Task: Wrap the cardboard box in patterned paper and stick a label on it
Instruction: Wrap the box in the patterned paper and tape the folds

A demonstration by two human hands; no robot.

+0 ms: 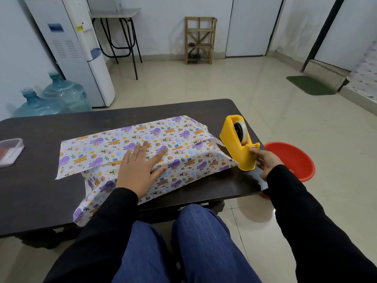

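The box lies on the dark table (40, 190), covered by white patterned paper (183, 160) with purple and orange cartoon figures; no cardboard shows. Two paper flaps overlap along the top. My left hand (140, 170) lies flat with spread fingers on that overlap, pressing it down. Loose paper sticks out at the left end and hangs over the near table edge. A yellow tape dispenser (239, 144) stands just right of the box. My right hand (265, 162) is at the dispenser's cutter end, with thumb and finger pinching the tape end there.
A clear plastic container (10, 152) with red and white contents sits at the table's left edge. A red bucket (293, 160) stands on the floor right of the table. Water bottles and a dispenser stand far left. My knees are under the near edge.
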